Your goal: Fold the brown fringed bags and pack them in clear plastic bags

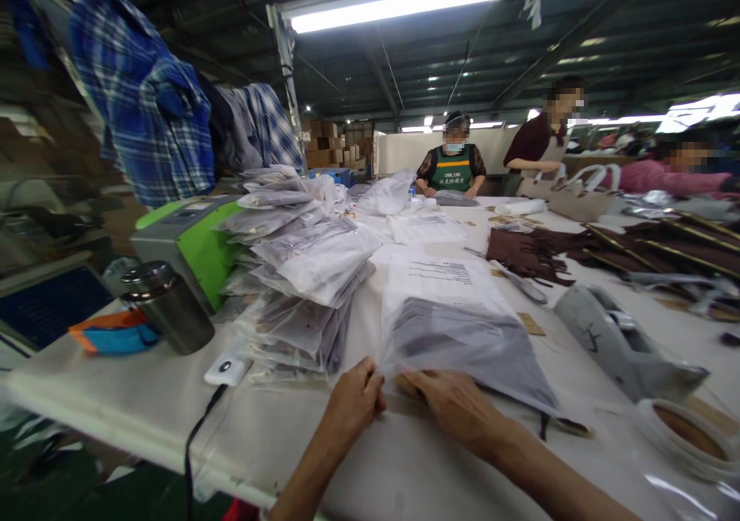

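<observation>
A clear plastic bag (456, 328) with a dark folded item inside lies on the white table (144, 398) in front of me. My left hand (355, 401) pinches the bag's near left corner, fingers closed on the film. My right hand (456, 405) lies at the bag's near edge, fingers reaching under or into the opening, pressed on the plastic. A printed sheet shows through the bag's far part.
A tall heap of filled clear bags (301, 274) stands to the left, beside a green machine (185, 243) and a steel flask (167, 305). A grey tape dispenser (618, 344) and tape roll (687, 428) sit right. Brown goods (532, 255) and three people are further back.
</observation>
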The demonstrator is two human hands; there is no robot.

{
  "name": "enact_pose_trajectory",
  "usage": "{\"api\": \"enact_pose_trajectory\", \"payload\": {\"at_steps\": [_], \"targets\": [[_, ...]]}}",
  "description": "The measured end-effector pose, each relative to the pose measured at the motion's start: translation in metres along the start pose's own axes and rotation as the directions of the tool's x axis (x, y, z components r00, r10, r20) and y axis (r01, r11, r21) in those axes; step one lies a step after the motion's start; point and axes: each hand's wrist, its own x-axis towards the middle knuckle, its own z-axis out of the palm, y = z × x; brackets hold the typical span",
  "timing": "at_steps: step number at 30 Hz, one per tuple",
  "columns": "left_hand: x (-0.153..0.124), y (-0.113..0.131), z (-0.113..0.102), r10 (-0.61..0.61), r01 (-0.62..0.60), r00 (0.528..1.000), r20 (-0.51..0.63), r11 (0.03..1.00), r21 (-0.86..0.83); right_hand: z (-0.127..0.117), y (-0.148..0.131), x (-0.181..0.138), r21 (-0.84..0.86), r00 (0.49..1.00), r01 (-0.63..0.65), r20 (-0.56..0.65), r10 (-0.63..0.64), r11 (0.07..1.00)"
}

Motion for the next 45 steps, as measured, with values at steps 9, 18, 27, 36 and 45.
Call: {"api": "enact_pose_trajectory", "payload": {"at_steps": [9,18,27,36,45], "targets": [[0.001,0.001,0.003,0.013,-0.013,1.000,-0.009,1.000,-0.015,0.002,0.001,0.006,0.035,0.977,-0.213,0.037,0.212,0.976],[-0.001,-0.002,0.004,0.041,-0.040,0.999,-0.007,0.996,0.085,0.003,-0.001,0.014,0.005,0.964,-0.262,0.057,0.261,0.965],[-0.011,0.007,0.005,0.052,-0.038,0.998,-0.045,0.963,0.268,0.010,-0.006,0.005,-0.192,0.948,-0.317,-0.047,0.314,0.929],[-0.019,0.011,0.017,0.112,-0.014,0.986,-0.125,0.797,0.604,0.022,0.001,0.012,-0.348,0.977,-0.215,-0.065,0.205,0.912],[-0.018,0.014,0.018,0.124,0.008,0.981,-0.150,0.747,0.665,0.031,-0.012,0.010,-0.508,0.994,-0.111,-0.049,0.100,0.854]]}}
